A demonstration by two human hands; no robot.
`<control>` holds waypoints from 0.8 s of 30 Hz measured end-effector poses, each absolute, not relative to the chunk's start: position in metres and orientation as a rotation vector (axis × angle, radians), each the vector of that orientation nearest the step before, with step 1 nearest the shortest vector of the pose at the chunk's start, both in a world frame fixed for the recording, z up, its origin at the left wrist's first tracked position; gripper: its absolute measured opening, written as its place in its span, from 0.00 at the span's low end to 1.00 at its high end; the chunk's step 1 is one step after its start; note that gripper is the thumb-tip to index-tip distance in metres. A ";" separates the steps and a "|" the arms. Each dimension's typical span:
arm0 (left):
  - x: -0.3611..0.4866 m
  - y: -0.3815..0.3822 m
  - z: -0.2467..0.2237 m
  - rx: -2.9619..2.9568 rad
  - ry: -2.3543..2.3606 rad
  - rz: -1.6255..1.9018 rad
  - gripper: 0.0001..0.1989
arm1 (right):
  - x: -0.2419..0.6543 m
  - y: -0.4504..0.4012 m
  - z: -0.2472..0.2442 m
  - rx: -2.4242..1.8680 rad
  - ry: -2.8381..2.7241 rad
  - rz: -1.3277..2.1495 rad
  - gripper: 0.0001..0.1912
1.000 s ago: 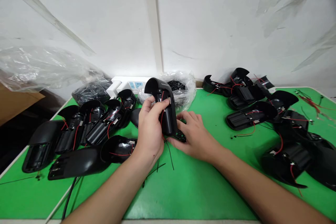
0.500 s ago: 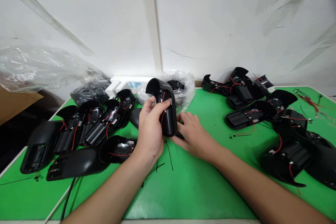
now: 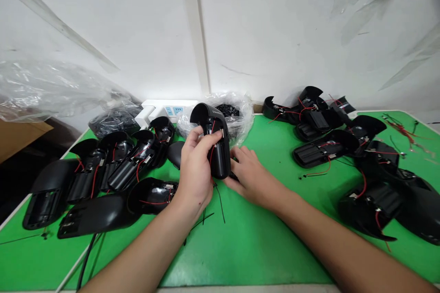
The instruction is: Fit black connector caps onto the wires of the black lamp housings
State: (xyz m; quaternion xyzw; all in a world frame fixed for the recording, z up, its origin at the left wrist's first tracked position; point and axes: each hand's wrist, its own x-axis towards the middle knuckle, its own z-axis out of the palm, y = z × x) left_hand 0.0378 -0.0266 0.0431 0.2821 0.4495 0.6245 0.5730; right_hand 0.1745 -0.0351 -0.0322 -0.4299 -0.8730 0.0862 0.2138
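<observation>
A black plastic housing (image 3: 220, 160) with a curved hood and red wires stands upright at the middle, above the green table (image 3: 261, 247). My left hand (image 3: 197, 165) is wrapped round its left side, the thumb pressed near a small white part inside. Close against the housing's lower right side is my right hand (image 3: 249, 174), its fingers curled; what they hold is mostly hidden behind the housing, only a dark bit showing. Thin black wires (image 3: 222, 203) hang below the housing.
Several similar housings lie at the left (image 3: 99, 213) and right (image 3: 312, 149). Behind the hands are a clear bag of small black parts (image 3: 240, 121) and a white power strip (image 3: 154, 109). Loose red wires (image 3: 400, 130) lie far right. A black cable (image 3: 87, 256) crosses the front left.
The whole view has shifted slightly. Both hands and the housing keep nearly the same pose.
</observation>
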 end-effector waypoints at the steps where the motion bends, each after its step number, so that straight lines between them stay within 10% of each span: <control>1: 0.038 -0.027 0.043 0.660 1.056 1.463 0.14 | 0.174 -0.035 -0.032 -1.189 -2.423 0.241 0.09; 24: 0.038 -0.026 0.044 0.696 1.052 1.455 0.15 | 0.171 -0.027 -0.041 -1.130 -2.350 0.332 0.05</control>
